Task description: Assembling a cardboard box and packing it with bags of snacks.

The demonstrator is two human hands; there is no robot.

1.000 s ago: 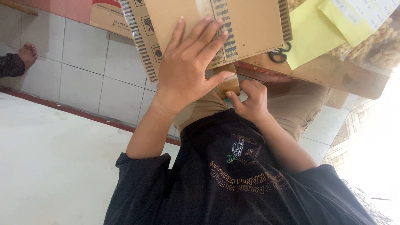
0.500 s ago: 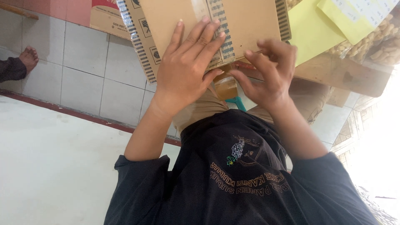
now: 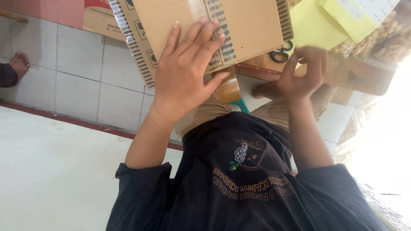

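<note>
Sits at the top centre of the view: a brown cardboard box [image 3: 252, 25], closed, with a strip of clear tape down its top face and black striped printing along the edges. Rests over the knees, above khaki trousers [image 3: 201, 115] and a black shirt [image 3: 239, 184] with a printed emblem.

Pressed flat on the box's near face: the left hand [image 3: 184, 77], palm down, fingers [image 3: 204, 40] spread wide and straight, thumb off the lower edge. Grips nothing, only bears on the cardboard.

Just right of the box's lower right corner: the right hand [image 3: 299, 75], blurred, fingers curled inward, clear of the cardboard. Cannot tell whether anything is pinched in it.

Directly under the box's lower edge, between the two hands: a glossy brown piece [image 3: 227, 87], kind unclear. Below that, a small teal thing [image 3: 242, 105], mostly hidden.

Touching the box's right edge or just beside it: black-handled scissors [image 3: 280, 53], lying on a wooden board [image 3: 364, 75] that runs off to the right of the box. Right of the box, above the board: yellow paper sheets [image 3: 312, 25], and beyond them a clear bag of peanuts [image 3: 389, 38].

Left of the box: a second printed carton [image 3: 98, 21] against the wall, then pale floor tiles [image 3: 77, 72]. Well apart from the box at the far left edge: another person's bare foot [image 3: 19, 64].
</note>
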